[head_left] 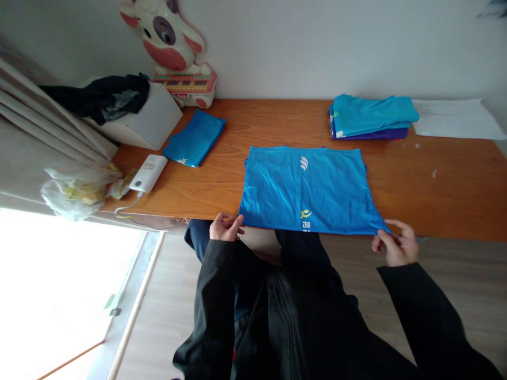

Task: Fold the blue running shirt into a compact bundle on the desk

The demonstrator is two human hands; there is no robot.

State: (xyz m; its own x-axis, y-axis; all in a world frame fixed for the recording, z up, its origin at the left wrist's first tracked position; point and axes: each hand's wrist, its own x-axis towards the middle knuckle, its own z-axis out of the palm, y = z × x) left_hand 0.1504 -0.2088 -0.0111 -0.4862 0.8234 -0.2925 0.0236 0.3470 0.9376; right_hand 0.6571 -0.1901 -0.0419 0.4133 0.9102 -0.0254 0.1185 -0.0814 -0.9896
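Note:
A blue garment (273, 184), folded into a wide rectangle with a white logo and a yellow-and-white print down its middle, lies at the front edge of the wooden table. Its near left corner is pinched between the thumb and fingers of my left hand (225, 228). My right hand (398, 244) grips the near right corner, which is drawn out to a point. Between the two hands the near edge runs nearly straight along the table's edge. Whether it is a shirt or another piece of clothing, I cannot tell.
A stack of folded clothes (374, 116) sits at the back right, beside white paper (455, 117). Back left lie a folded blue cloth (196, 138), a white box (158, 119) with dark clothing, and a cow toy keyboard (186, 84). A white power bank (148, 173) trails a cable.

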